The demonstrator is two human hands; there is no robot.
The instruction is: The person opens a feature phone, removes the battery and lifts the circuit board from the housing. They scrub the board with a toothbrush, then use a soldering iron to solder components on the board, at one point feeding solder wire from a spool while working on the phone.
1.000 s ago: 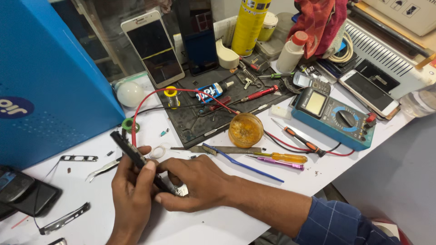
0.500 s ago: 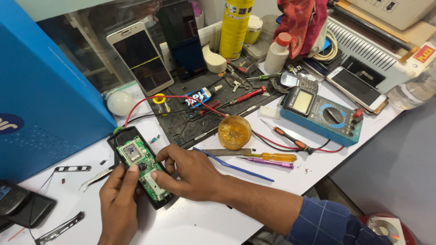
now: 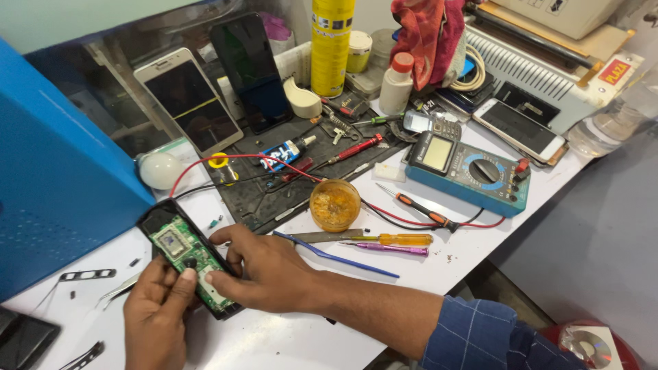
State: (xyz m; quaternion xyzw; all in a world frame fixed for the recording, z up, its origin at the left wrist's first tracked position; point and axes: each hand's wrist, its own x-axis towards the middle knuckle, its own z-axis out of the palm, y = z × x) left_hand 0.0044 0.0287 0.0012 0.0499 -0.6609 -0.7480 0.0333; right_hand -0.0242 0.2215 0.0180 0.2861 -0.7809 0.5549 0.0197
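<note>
Since a moment ago we have laid the opened phone point(image 3: 188, 257) flat, board up, its long axis running far-left to near-right, our left hand point(image 3: 159, 312) gripping its near end while our right hand point(image 3: 264, 267) pinches its right edge.

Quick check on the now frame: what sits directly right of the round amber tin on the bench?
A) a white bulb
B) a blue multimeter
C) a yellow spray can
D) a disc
B: the blue multimeter lies to the right of the round amber tin, joined by red and black leads; both hands are on the opened phone lower left.
</note>
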